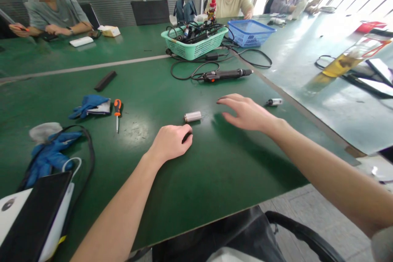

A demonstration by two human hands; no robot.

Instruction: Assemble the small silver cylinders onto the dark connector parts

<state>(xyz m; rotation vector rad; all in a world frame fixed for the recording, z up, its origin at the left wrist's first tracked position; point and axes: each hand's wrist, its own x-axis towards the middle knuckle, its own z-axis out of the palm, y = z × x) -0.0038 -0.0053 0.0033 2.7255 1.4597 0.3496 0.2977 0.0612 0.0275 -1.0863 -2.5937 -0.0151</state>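
Observation:
My left hand [171, 142] rests on the green table with its fingers curled closed. A dark patch shows between thumb and forefinger, but I cannot make out what it is. Just beyond those knuckles lies a small silvery cylinder [193, 116] on its side. To the right, my right hand [245, 111] is held over the table, thumb and fingers apart and holding nothing. A second small cylinder [274, 102], silver with a black end, lies behind the right wrist. Farther back is a black electric screwdriver [227, 75] with its cable.
An orange-handled screwdriver [117, 108], blue gloves [92, 105] and a black bar [105, 80] lie left. A phone [37, 217] is near front left. Behind stand a green basket [192, 51] of cabled tools and a blue basket [251, 35]. Several people sit opposite; a yellow-liquid bottle [345, 62] is right.

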